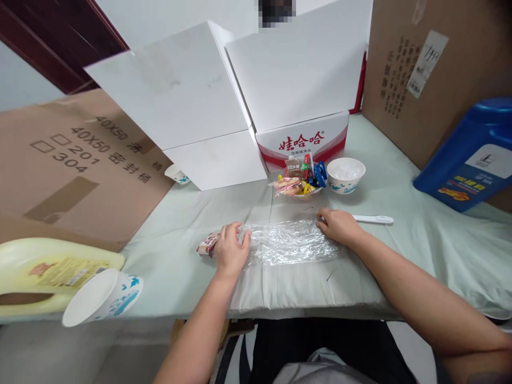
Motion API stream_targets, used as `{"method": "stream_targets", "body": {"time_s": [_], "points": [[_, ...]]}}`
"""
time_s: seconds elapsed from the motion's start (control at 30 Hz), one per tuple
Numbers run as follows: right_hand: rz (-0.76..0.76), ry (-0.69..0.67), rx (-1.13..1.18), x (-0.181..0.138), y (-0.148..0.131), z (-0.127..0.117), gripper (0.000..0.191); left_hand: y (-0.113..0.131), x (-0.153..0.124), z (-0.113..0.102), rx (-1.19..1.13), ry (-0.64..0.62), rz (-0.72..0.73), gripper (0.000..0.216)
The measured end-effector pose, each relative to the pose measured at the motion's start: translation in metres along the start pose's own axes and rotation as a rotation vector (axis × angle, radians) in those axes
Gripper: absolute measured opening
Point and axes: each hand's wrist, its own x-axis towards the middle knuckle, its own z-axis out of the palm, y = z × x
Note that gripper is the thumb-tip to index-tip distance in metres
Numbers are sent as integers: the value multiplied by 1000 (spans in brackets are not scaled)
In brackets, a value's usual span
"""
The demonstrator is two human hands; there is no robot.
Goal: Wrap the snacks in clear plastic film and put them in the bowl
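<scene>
A crinkled sheet of clear plastic wrap (290, 242) lies flat on the pale green cloth of the table (188, 224). My left hand (230, 250) rests on its left edge with the fingers curled onto the film. My right hand (340, 225) presses its far right corner, fingers bent and together. A small wrapped snack (207, 244) pokes out just left of my left hand. Behind the wrap stands a dish of wrapped candies (301, 178), with an empty white bowl (345, 174) beside it. A white utensil (374, 219) lies to the right of my right hand.
Open white cartons (304, 80) stand at the back, with brown cardboard (76, 160) to the left and right. A blue jug (472, 154) lies at the right. A yellow bottle (48, 272) and a tipped paper cup (102, 296) lie at the near left edge. Another cup (177, 175) sits by the carton.
</scene>
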Motion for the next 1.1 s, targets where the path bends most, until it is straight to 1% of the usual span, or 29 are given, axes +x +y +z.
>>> {"method": "stream_targets", "body": {"time_s": [0.07, 0.1, 0.17, 0.23, 0.3, 0.37, 0.43, 0.5, 0.57, 0.6, 0.63, 0.67, 0.7, 0.73, 0.77, 0.8, 0.83, 0.9, 1.0, 1.07, 1.1], "points": [[-1, 3, -9, 0, 0, 0, 29, 16, -2, -9, 9, -13, 167, 14], [1, 4, -13, 0, 0, 0, 29, 25, -4, -13, 11, -32, 238, 13], [3, 4, -18, 0, 0, 1, 28, 41, -9, -17, 20, -50, 331, 15], [2, 4, -14, -1, -1, 1, 28, 52, -14, -14, 23, -74, 387, 19], [-10, 6, -10, -1, -1, 2, 29, 57, -18, -7, -9, -165, 450, 21], [-15, 8, -7, 0, 1, 2, 29, 56, -21, 5, -48, -310, 515, 24], [23, 23, -6, 0, 5, 0, 29, 52, -24, 16, -56, -451, 553, 39], [107, 74, -4, 0, 10, -3, 29, 48, -25, 23, -49, -551, 543, 49], [181, 178, 8, -2, 15, -8, 29, 45, -26, 26, -53, -601, 515, 51], [178, 235, 26, -3, 15, -10, 29, 45, -27, 27, -55, -611, 505, 52], [137, 276, 55, -4, 15, -11, 29, 46, -27, 26, -55, -617, 498, 52], [58, 286, 96, -5, 14, -11, 28, 46, -27, 25, -53, -623, 496, 52], [-45, 257, 138, -6, 11, -11, 28, 48, -27, 24, -48, -628, 494, 53], [-146, 200, 171, -6, 9, -9, 28, 48, -27, 24, -43, -631, 492, 53], [-221, 131, 190, -6, 7, -7, 29, 48, -27, 24, -39, -634, 490, 53], [-260, 64, 195, -6, 5, -5, 31, 47, -27, 24, -33, -634, 484, 53], [-268, 12, 193, -5, 4, -2, 33, 45, -27, 25, -25, -629, 469, 54], [-236, -38, 185, -4, 4, 0, 36, 34, -28, 27, -2, -610, 407, 58], [-222, -55, 183, -2, 6, 0, 36, 9, -30, 26, 46, -572, 265, 62], [-221, -47, 174, -2, 6, -2, 36, -6, -33, 20, 76, -522, 167, 63], [-223, -33, 178, -3, 6, -3, 35, -11, -34, 14, 85, -476, 129, 61]]}}
